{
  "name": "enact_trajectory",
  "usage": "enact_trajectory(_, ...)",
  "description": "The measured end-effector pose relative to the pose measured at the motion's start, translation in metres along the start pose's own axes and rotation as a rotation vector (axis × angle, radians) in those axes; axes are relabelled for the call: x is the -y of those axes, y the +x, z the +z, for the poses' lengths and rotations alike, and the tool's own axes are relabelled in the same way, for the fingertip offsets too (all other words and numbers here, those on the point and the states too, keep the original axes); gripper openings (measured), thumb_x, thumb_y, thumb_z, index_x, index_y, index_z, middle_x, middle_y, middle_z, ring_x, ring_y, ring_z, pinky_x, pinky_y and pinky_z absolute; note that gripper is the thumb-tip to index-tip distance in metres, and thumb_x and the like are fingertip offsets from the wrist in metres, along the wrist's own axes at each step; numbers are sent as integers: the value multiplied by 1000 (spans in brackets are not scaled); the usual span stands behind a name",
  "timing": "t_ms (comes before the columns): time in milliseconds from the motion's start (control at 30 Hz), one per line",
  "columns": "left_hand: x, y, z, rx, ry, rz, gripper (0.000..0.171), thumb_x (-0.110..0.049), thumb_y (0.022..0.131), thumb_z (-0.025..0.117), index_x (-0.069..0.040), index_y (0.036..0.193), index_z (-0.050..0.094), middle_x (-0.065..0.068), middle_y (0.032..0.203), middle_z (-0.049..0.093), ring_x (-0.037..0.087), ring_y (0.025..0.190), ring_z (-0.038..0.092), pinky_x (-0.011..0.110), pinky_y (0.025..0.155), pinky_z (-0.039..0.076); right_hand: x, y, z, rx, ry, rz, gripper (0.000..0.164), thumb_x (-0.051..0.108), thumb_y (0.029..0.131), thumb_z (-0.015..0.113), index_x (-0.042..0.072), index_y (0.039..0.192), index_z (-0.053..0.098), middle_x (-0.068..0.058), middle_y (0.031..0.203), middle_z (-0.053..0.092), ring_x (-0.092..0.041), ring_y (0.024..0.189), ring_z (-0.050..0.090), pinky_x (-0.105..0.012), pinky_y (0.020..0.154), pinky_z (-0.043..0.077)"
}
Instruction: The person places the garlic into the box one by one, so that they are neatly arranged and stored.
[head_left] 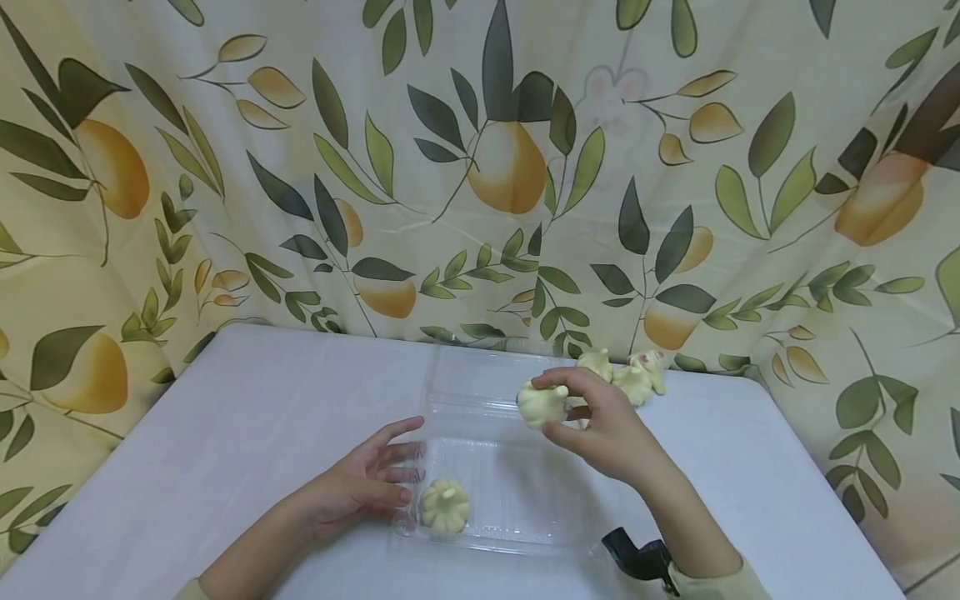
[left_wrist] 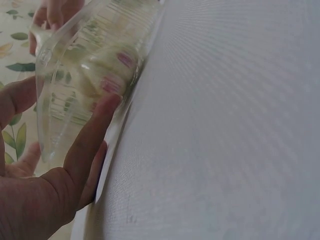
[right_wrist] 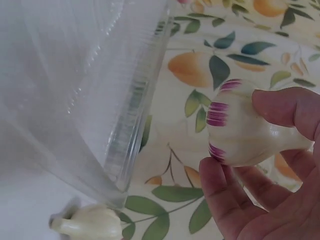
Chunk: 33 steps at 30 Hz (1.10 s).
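Observation:
A garlic bulb (head_left: 542,405) is pinched between the thumb and fingers of my right hand (head_left: 611,425), above the clear plastic box (head_left: 517,546). Purple streaks mark the base of this held garlic bulb (right_wrist: 240,125) in the right wrist view. Another garlic bulb (head_left: 446,506) sits in the box's near left corner, stem up. My left hand (head_left: 352,493) is at the box's left side, fingers spread and fairly straight. Through the clear wall, the left wrist view shows the boxed bulb (left_wrist: 107,72) beside the left thumb.
The box's clear lid (head_left: 480,377) lies opened toward the back. More garlic bulbs (head_left: 633,383) are grouped at the table's back edge, right of the lid. A fruit-patterned curtain (head_left: 337,208) hangs behind the white table (head_left: 247,400). A black device (head_left: 637,557) is at my right wrist.

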<state>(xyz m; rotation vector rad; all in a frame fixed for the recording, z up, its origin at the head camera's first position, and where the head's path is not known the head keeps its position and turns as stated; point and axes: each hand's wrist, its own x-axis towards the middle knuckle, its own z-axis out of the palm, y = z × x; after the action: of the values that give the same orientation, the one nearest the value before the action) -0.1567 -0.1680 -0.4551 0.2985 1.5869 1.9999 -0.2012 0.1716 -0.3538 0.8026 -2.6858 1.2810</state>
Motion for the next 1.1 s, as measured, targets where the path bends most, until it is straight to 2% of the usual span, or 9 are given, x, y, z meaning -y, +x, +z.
enact_trajectory(300, -1, -2, 2, -4, 6, -3, 95, 2, 86, 71, -21, 160, 17, 23, 164, 12, 46, 142, 32, 49, 89, 55, 12, 9, 15, 102, -94, -82, 47, 2, 78, 77, 20, 120, 66, 2, 128, 62, -17, 111, 58, -38, 80, 57)
enact_trajectory(533, -2, -2, 3, -5, 4, -8, 94, 0, 86, 72, -23, 160, 17, 23, 164, 12, 47, 143, 29, 51, 89, 55, 19, 15, 26, 173, -154, -130, 43, 5, 79, 75, 21, 118, 66, 5, 127, 62, -15, 114, 58, -38, 80, 56)
enact_trajectory(800, -1, -1, 2, -2, 7, -7, 93, 0, 87, 71, -24, 160, 18, 21, 164, 14, 46, 143, 30, 50, 89, 55, 22, 22, 44, 278, -234, -129, 44, 6, 78, 74, 22, 118, 67, 7, 126, 61, -13, 107, 59, -31, 78, 53)
enact_trajectory(1100, -1, -1, 2, -5, 12, -11, 93, -1, 87, 71, -24, 160, 18, 20, 164, 14, 44, 144, 30, 50, 89, 55, 25, 30, 60, 374, -293, -180, 43, 3, 76, 74, 19, 115, 68, 5, 119, 64, -14, 110, 60, -37, 92, 51)
